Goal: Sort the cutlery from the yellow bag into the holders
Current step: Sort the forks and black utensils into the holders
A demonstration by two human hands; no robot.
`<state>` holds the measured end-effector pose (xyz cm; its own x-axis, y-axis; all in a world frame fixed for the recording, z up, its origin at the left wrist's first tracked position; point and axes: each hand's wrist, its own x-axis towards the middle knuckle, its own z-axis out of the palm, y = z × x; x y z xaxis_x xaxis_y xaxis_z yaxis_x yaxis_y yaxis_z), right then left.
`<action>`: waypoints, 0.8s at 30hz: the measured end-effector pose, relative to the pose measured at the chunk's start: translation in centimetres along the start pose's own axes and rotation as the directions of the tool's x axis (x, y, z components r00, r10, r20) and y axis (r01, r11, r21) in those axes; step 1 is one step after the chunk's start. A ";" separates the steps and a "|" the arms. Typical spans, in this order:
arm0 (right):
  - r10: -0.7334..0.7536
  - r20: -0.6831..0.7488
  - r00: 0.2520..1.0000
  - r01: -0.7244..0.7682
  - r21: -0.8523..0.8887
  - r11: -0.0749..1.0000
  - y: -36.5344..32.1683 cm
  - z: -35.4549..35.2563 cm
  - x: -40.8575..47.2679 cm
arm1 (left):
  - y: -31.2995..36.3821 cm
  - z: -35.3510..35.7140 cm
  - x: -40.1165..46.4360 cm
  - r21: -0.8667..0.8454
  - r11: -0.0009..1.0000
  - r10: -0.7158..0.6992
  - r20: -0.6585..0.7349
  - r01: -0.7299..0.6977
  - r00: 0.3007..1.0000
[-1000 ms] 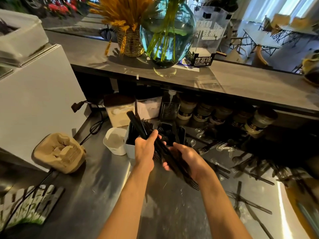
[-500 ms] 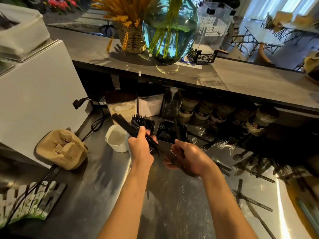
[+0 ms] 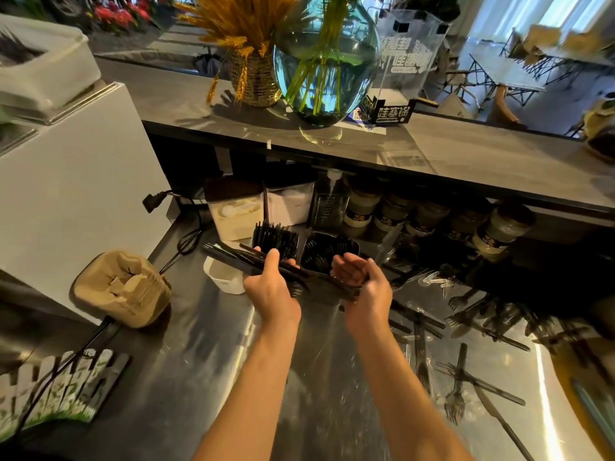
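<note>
My left hand (image 3: 271,289) grips a bundle of black plastic cutlery (image 3: 233,256) that lies almost level and points left. My right hand (image 3: 364,284) cups the bundle's right end with its fingers curled round it. Just behind the hands stand two black holders: the left holder (image 3: 274,236) is packed with upright black cutlery, and the right holder (image 3: 331,249) holds more pieces. A white holder (image 3: 223,276) stands to the left, under the bundle's tips. Loose black forks and knives (image 3: 466,371) lie scattered on the steel counter at the right. The yellow bag (image 3: 585,394) shows at the right edge.
A cardboard cup carrier (image 3: 121,287) sits at the left beside a white appliance (image 3: 66,194). Jars (image 3: 499,229) and clear containers (image 3: 233,211) line the back under a shelf that carries a glass vase (image 3: 326,61). A small fence decoration (image 3: 56,387) lies at the front left.
Both hands have tipped the bundle from steeply tilted to almost level and carried it toward the holders. My right hand has turned palm-up round its end.
</note>
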<state>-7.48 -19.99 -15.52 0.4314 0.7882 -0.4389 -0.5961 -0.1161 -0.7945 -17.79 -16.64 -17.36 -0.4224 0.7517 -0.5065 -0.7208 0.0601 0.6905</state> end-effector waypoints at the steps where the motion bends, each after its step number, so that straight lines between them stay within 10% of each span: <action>1: -0.015 0.016 1.000 0.014 0.023 1.000 0.0 0.2 -0.1 | -0.5 0.0 -0.2 -0.008 1.000 -0.019 0.004 0.019 1.000; 13: -0.104 0.135 0.985 0.096 0.064 0.993 0.0 0.2 0.8 | 0.3 0.6 -0.7 -0.091 0.971 -0.195 0.234 0.222 0.952; 24: 0.042 0.324 0.945 0.101 -0.413 0.905 -0.1 -1.1 2.1 | 4.0 -1.4 2.4 0.071 0.971 -0.238 0.353 0.227 0.905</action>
<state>-5.78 -19.04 -16.84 0.1632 0.9358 -0.3124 -0.2168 -0.2749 -0.9367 -22.43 -15.47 -16.55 -0.0169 0.8978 -0.4401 -0.7571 0.2760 0.5922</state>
